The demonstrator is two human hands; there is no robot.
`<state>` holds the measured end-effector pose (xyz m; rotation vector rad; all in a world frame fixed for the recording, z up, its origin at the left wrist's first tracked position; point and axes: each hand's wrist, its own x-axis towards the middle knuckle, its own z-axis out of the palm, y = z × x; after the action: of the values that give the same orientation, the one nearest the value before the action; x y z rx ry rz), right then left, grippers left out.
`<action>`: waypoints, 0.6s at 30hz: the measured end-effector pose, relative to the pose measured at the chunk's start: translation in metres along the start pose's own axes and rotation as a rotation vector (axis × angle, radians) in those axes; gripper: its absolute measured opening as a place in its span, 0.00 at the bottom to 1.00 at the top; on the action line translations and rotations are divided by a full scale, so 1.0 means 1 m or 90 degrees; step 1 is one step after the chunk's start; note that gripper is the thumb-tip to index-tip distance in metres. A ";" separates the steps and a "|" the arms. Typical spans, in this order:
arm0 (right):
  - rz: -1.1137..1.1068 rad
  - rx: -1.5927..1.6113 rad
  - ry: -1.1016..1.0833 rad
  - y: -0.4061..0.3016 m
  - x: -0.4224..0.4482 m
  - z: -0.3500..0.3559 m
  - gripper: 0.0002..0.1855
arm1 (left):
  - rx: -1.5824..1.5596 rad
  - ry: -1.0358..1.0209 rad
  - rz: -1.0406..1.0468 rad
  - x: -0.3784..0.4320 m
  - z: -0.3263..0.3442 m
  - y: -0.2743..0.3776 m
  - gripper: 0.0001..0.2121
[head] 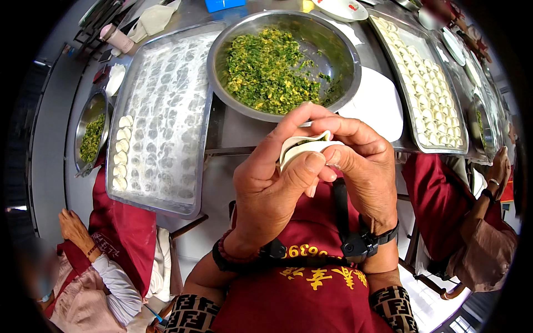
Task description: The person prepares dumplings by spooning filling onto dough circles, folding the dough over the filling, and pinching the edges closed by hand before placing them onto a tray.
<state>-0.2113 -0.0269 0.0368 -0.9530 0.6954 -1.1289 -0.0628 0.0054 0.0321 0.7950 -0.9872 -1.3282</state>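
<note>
Both my hands hold one dumpling (306,148) in front of my chest. Its pale dough wrapper is folded over, and green filling shows in the gap between the two edges. My left hand (270,187) cups it from the left, with the thumb against the near side. My right hand (366,158) pinches the right end of the fold between thumb and fingers. Just beyond my hands stands a wide stainless steel bowl (214,89), which holds a chopped green and yellow filling (268,70). My fingertips overlap the bowl's near rim in the view.
A floured metal tray (166,108) at the left bears a column of dumplings (121,157). The right tray (437,146) carries rows of dumplings. White wrappers or sheets (374,106) lie beside the bowl. A smaller filling bowl (78,137) is far left. People sit on both sides.
</note>
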 end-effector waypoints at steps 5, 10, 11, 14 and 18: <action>-0.098 0.020 0.031 0.010 -0.002 0.001 0.09 | -0.001 -0.010 -0.001 -0.002 0.002 -0.005 0.21; -0.172 -0.028 0.048 0.018 -0.002 0.002 0.07 | -0.002 -0.052 0.013 -0.002 -0.003 -0.006 0.20; -0.128 0.019 0.039 0.014 -0.003 0.004 0.07 | -0.006 -0.060 0.014 -0.002 -0.004 -0.006 0.19; -0.054 0.091 0.032 0.005 -0.005 0.009 0.07 | 0.002 -0.053 0.008 0.000 -0.002 0.001 0.19; -0.098 -0.011 0.019 0.012 -0.006 0.002 0.07 | 0.040 -0.091 0.007 -0.002 -0.007 -0.002 0.18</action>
<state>-0.2059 -0.0191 0.0270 -1.0194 0.6661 -1.2758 -0.0569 0.0064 0.0267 0.7487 -1.1502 -1.3648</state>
